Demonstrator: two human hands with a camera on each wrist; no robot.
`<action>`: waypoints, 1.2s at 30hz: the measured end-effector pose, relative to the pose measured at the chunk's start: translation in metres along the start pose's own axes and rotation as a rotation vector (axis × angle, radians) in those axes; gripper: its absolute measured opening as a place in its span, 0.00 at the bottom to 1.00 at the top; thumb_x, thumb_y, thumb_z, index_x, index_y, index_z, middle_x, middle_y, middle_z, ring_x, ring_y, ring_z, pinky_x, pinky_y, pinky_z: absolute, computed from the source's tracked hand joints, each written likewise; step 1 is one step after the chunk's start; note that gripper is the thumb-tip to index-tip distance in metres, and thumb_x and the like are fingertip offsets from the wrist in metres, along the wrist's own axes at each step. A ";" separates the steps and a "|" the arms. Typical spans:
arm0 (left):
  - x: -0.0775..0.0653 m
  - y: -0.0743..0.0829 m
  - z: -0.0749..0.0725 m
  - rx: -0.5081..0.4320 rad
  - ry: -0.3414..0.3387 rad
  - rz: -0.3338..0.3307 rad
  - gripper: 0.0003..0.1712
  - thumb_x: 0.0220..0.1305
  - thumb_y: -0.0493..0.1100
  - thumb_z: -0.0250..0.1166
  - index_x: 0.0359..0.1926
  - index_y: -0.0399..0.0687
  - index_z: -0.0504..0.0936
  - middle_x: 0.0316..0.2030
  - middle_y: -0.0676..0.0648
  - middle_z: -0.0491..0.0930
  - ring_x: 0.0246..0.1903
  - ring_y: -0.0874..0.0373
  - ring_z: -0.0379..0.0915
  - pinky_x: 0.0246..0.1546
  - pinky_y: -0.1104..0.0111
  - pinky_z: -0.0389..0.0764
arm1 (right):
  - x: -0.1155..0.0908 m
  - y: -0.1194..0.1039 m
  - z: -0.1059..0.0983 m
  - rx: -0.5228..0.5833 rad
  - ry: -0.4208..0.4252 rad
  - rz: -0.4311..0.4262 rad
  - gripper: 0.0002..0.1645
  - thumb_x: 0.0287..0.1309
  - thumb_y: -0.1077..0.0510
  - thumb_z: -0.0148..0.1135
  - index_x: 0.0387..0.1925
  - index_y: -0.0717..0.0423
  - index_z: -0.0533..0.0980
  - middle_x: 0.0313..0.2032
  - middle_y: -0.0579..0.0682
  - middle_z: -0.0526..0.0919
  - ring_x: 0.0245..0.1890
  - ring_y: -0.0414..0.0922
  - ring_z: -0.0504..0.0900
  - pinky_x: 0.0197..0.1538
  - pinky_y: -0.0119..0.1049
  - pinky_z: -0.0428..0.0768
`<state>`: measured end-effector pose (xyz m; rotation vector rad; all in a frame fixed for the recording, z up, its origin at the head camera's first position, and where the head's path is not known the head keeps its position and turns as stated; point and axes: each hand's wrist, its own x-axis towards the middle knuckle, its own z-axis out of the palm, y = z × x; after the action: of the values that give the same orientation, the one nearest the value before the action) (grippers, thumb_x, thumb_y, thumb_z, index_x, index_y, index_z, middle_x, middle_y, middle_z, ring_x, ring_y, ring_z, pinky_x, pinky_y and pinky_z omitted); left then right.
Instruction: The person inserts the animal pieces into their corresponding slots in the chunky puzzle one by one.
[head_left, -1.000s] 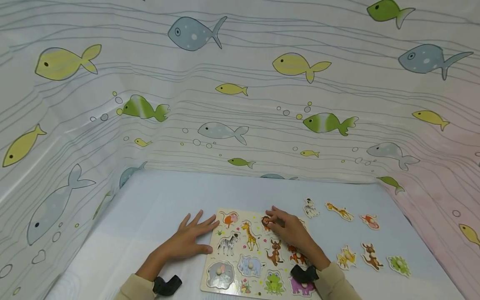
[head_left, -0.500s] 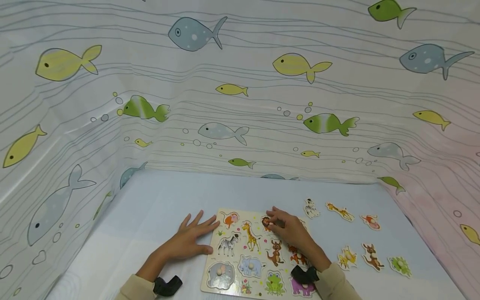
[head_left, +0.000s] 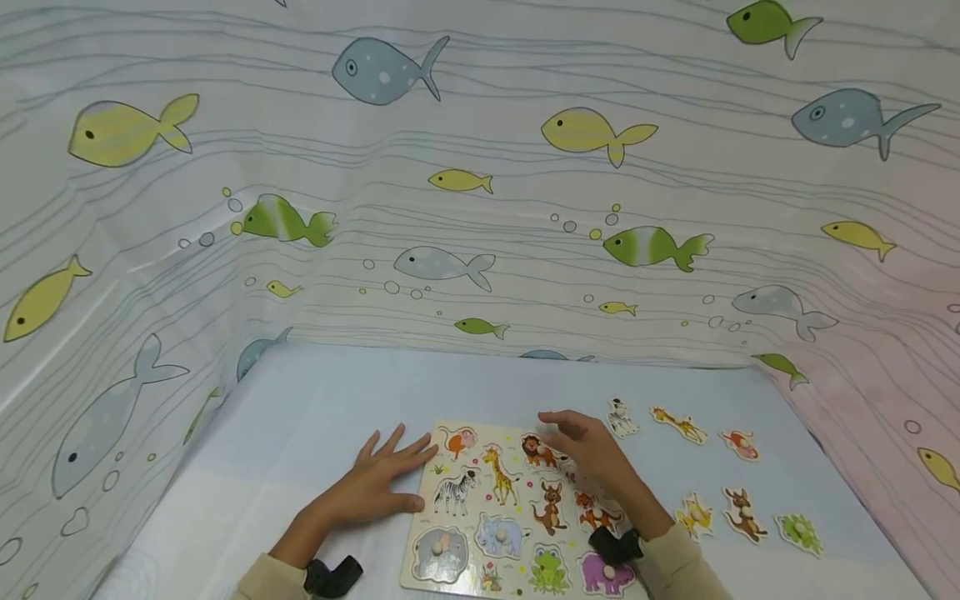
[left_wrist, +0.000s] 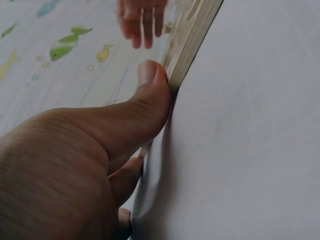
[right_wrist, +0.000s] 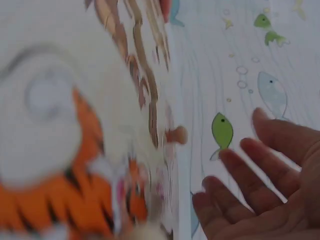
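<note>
A wooden animal peg puzzle board [head_left: 516, 483] lies flat on the table. My left hand [head_left: 378, 481] is spread at its left edge, its thumb touching the board's side in the left wrist view. My right hand [head_left: 592, 450] hovers over the upper right part with relaxed fingers and nothing in them. The lion piece [head_left: 537, 450] lies in its place just left of that hand. In the right wrist view a wooden knob [right_wrist: 177, 135] stands apart from the fingertips. Knobbed pieces such as the grey elephant [head_left: 440, 553] and purple hippo [head_left: 603, 575] also lie in the board.
Loose animal pieces lie on the table right of the board: a zebra [head_left: 621, 418], a giraffe [head_left: 678, 424], a monkey [head_left: 740, 445], a yellow animal [head_left: 694, 515], a kangaroo [head_left: 743, 513] and a green piece [head_left: 799, 533]. A fish-printed sheet [head_left: 525, 275] surrounds the table.
My right hand has let go of the lion piece, its fingers spreading as it moved slightly right. More of the lion shows. My left hand has stayed in place.
</note>
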<state>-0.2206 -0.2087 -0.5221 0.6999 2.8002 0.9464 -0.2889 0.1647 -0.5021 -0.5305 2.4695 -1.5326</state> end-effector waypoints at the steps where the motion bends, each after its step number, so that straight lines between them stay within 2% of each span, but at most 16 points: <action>1: 0.000 0.000 0.000 0.001 0.001 0.001 0.49 0.54 0.67 0.68 0.73 0.54 0.67 0.75 0.44 0.60 0.76 0.29 0.37 0.70 0.31 0.28 | 0.000 -0.002 -0.005 0.012 0.015 0.011 0.26 0.66 0.47 0.63 0.62 0.52 0.77 0.65 0.53 0.77 0.67 0.57 0.74 0.64 0.53 0.78; 4: -0.001 0.000 -0.001 0.001 0.003 0.000 0.49 0.54 0.67 0.67 0.73 0.54 0.67 0.75 0.44 0.60 0.77 0.29 0.36 0.70 0.31 0.28 | 0.002 -0.006 -0.025 0.036 0.074 0.040 0.26 0.66 0.45 0.64 0.60 0.52 0.79 0.61 0.53 0.81 0.63 0.55 0.77 0.63 0.52 0.78; 8: -0.001 0.000 -0.002 0.002 0.006 0.000 0.48 0.55 0.66 0.68 0.73 0.53 0.67 0.75 0.44 0.60 0.77 0.29 0.37 0.70 0.31 0.28 | 0.002 -0.002 -0.055 0.013 0.183 0.105 0.27 0.64 0.39 0.63 0.57 0.49 0.80 0.59 0.50 0.83 0.61 0.46 0.78 0.65 0.46 0.76; 13: -0.001 0.001 -0.003 0.004 0.002 0.008 0.48 0.55 0.66 0.68 0.73 0.53 0.67 0.75 0.44 0.60 0.77 0.29 0.36 0.70 0.31 0.28 | -0.002 0.010 -0.083 0.063 0.263 0.160 0.28 0.66 0.41 0.62 0.58 0.53 0.79 0.62 0.55 0.80 0.55 0.34 0.80 0.59 0.25 0.76; 15: 0.000 0.002 -0.002 0.003 -0.001 0.007 0.48 0.55 0.66 0.68 0.73 0.53 0.67 0.75 0.44 0.60 0.77 0.29 0.36 0.70 0.31 0.28 | -0.003 0.015 -0.090 0.077 0.276 0.165 0.28 0.66 0.41 0.62 0.59 0.54 0.78 0.63 0.55 0.79 0.53 0.30 0.79 0.56 0.21 0.76; 17: 0.000 0.002 -0.002 0.003 -0.002 0.001 0.48 0.55 0.66 0.68 0.73 0.53 0.67 0.75 0.44 0.60 0.77 0.29 0.36 0.71 0.31 0.28 | -0.003 0.018 -0.094 0.073 0.283 0.175 0.29 0.66 0.41 0.61 0.61 0.54 0.77 0.63 0.53 0.79 0.53 0.27 0.78 0.58 0.22 0.75; 23: 0.000 0.002 -0.001 0.005 -0.006 -0.005 0.48 0.55 0.66 0.68 0.73 0.54 0.67 0.75 0.45 0.60 0.77 0.30 0.36 0.71 0.32 0.28 | -0.005 0.026 -0.100 0.085 0.314 0.204 0.30 0.66 0.41 0.62 0.62 0.54 0.76 0.64 0.51 0.78 0.56 0.27 0.74 0.68 0.38 0.70; 30: 0.002 0.003 -0.001 -0.003 -0.019 -0.011 0.48 0.55 0.66 0.68 0.74 0.55 0.66 0.76 0.46 0.59 0.77 0.31 0.35 0.72 0.34 0.27 | -0.004 0.038 -0.105 0.101 0.317 0.230 0.31 0.66 0.42 0.63 0.63 0.55 0.76 0.64 0.51 0.78 0.56 0.27 0.73 0.62 0.28 0.70; 33: 0.002 0.003 -0.001 -0.002 -0.022 -0.011 0.48 0.56 0.66 0.68 0.74 0.55 0.66 0.76 0.46 0.59 0.77 0.31 0.35 0.72 0.34 0.26 | -0.001 0.044 -0.105 0.105 0.319 0.240 0.29 0.67 0.45 0.63 0.63 0.56 0.76 0.65 0.52 0.78 0.58 0.30 0.73 0.64 0.31 0.70; 36: 0.001 0.003 -0.002 0.001 -0.018 -0.016 0.48 0.55 0.66 0.68 0.74 0.54 0.66 0.76 0.45 0.59 0.77 0.31 0.35 0.72 0.33 0.27 | 0.003 0.051 -0.103 0.050 0.326 0.239 0.27 0.67 0.44 0.62 0.62 0.54 0.77 0.64 0.53 0.78 0.63 0.38 0.73 0.66 0.39 0.69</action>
<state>-0.2208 -0.2070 -0.5186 0.6818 2.7867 0.9316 -0.3372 0.2695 -0.5010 0.0296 2.5978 -1.6858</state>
